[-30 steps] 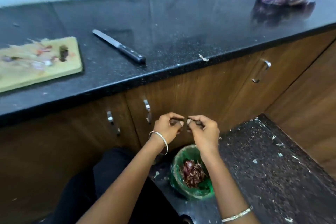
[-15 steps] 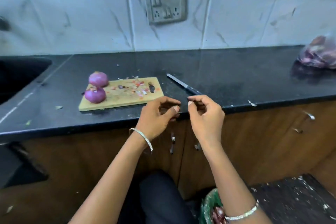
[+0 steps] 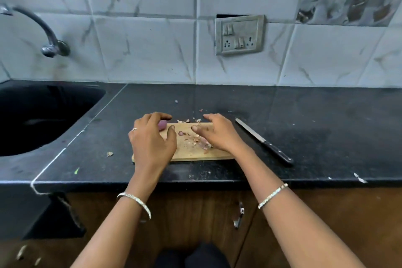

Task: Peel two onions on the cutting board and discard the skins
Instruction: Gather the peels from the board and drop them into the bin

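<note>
Now my left grip [image 3: 152,140] arches over the slick, firm-looking onion [image 3: 162,125] at the cutting board's [image 3: 191,154] far-left corner, whether clasping it I cannot tell, while my right grip [image 3: 217,135] lies open over light, brittle skins [image 3: 204,144] on its right half, probably best pinched together gently.

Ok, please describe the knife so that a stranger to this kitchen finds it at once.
Look at the black countertop below the tiled wall. Just right of the wooden cutting board lies the knife, slanted. Unlike the onion scraps nearby, it is long and thin: silver blade toward the wall, black handle toward the front edge.
</note>
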{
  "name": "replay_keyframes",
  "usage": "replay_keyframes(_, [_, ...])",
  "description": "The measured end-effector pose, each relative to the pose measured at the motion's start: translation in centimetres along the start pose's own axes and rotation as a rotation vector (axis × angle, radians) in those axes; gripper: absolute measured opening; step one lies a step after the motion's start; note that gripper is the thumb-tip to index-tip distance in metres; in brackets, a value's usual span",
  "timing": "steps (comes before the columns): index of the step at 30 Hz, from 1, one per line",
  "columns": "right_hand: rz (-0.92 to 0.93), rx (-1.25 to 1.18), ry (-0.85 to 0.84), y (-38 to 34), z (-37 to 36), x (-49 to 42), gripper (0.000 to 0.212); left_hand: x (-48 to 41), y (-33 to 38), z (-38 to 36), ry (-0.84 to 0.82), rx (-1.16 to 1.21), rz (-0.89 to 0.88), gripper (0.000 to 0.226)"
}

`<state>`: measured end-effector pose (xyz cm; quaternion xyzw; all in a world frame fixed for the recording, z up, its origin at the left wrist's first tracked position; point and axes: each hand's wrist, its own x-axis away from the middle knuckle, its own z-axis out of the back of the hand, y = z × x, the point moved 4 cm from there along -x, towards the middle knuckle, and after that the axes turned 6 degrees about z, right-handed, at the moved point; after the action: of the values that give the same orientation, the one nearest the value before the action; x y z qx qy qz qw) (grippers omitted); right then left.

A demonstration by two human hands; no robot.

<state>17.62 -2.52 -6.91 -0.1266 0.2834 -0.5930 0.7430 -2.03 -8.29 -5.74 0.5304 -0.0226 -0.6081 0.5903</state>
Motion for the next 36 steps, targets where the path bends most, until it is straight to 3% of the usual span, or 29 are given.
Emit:
replay_keyframes(3, [0.021,0.099,-0.147,-0.3,-2.3,-3.0,0.074,-0.6,-1.8,-0.2,-0.017,-0.064,-0.001,0.027])
replay_keyframes(7, [0.139,0.191,-0.208,-2.0,-5.0,-4.2,0.065,-0.5,-3.7,-0.9,-0.049,-0.113,0.0,0.039])
replay_keyframes(14, [0.343,0.187,-0.06,-3.2,-5.4,-2.4,0.027,-1.3,-4.3,-1.8,-0.053,-0.137,-0.051,0.042])
replay_keyframes(17, [0.313,0.212,-0.062,-2.1,-3.5,-1.9,0.02,-1.3,-4.5,-1.7,-0.038,-0.117,-0.045,0.043])
replay_keyframes(20, [0.211,0.088,0.003,-1.2,-0.7,-3.4,0.014,-1.5,-4.4,-1.5,-0.034,-0.091,-0.027,0.047])
replay_keyframes(23, [0.058,0.014,0.028,0.0,0.3,-6.6,0.021,-1.7,-5.1,-1.6,-0.054,-0.086,0.031,0.05])
replay_keyframes(26, [-0.061,0.112,-0.191,0.6,-1.7,-9.1,0.043,-1.9,-5.6,-2.0,-0.099,-0.139,0.056,0.054])
replay_keyframes(33, [0.145,0.224,-0.287,-3.7,-6.1,-10.5,0.031,-2.1,-6.1,-2.7,-0.124,-0.247,0.098,0.055])
replay_keyframes(36, [0.191,0.181,-0.287,-3.7,-6.0,-10.1,0.052,-2.3,-6.4,-2.7,-0.104,-0.235,0.149,0.05])
